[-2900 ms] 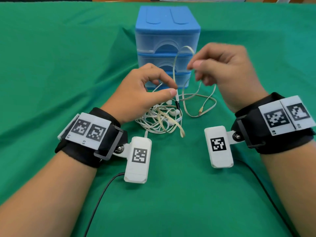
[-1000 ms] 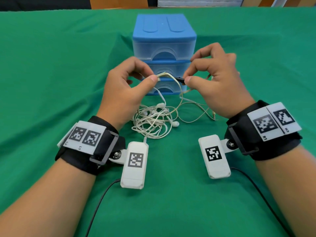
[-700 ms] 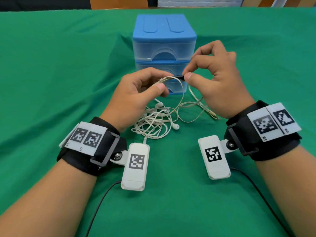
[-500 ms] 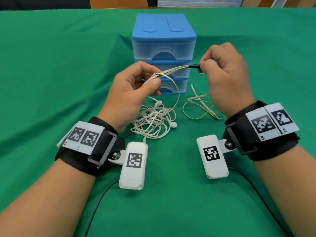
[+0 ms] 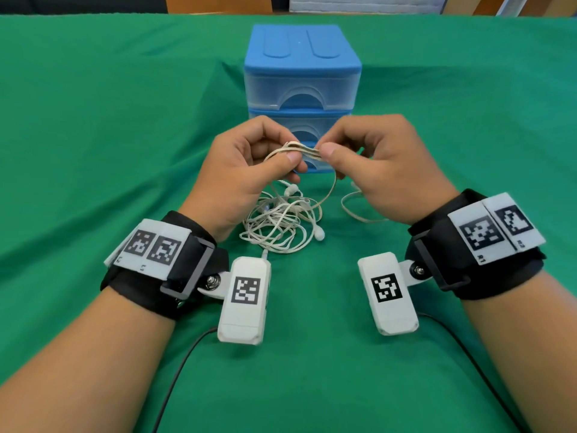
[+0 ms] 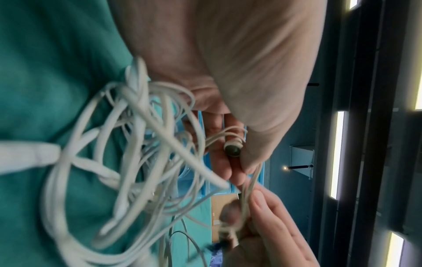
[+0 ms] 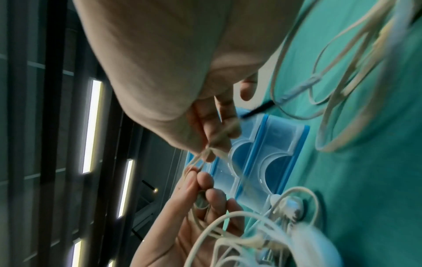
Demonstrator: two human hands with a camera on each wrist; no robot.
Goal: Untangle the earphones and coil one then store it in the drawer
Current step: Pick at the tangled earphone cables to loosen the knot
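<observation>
A beige earphone cable [image 5: 304, 151] is folded into a few strands and held above the cloth. My left hand [image 5: 292, 151] pinches one end of the bundle and my right hand [image 5: 323, 146] pinches the other, thumbs almost touching. A loop of the cable [image 5: 329, 189] hangs below them, and more of it [image 5: 352, 210] trails on the cloth under my right hand. In the left wrist view an earbud [image 6: 233, 148] sits between my left fingers. A white earphone tangle [image 5: 281, 223] lies on the cloth below my left hand. The blue drawer unit [image 5: 301, 73] stands behind, its drawers closed.
A green cloth [image 5: 109, 120] covers the table all around. Black camera cables [image 5: 175, 379] run from both wrists toward the near edge. In the right wrist view a black plug end [image 7: 258, 108] hangs by my right fingers.
Half a second ago my right hand held the black end out to the right. It has come back to the left hand and now pinches the folded strands beside my left thumb.
</observation>
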